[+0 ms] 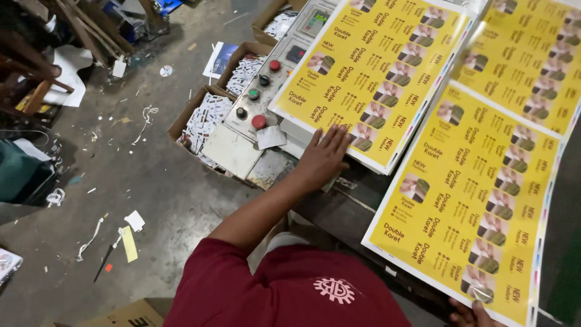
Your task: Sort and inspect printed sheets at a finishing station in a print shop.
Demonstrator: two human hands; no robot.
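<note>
The person's left hand lies flat and open, fingers spread, pressing on the near corner of a stack of yellow printed sheets that rests on the machine bench. The palm grips nothing; it only bears down on the stack's lower edge, where the white sides of the sheets show. The arm runs back to a dark red sleeve at the bottom of the view.

The right hand shows only at the bottom edge, fingers closed on the near corner of a second yellow sheet, which lies slightly tilted just right of the stack and hangs over the bench's dark edge. How firmly it pinches cannot be told, since most of the hand is cut off. A third yellow sheet lies beyond, at the upper right.

Just left of the stack sits a grey control panel with red, green and black round buttons and small displays. Beside the panel, on the concrete floor, stand open cardboard boxes filled with small printed cards. Paper scraps and strips litter the floor, and a yellow slip lies near a dark thin tool
</note>
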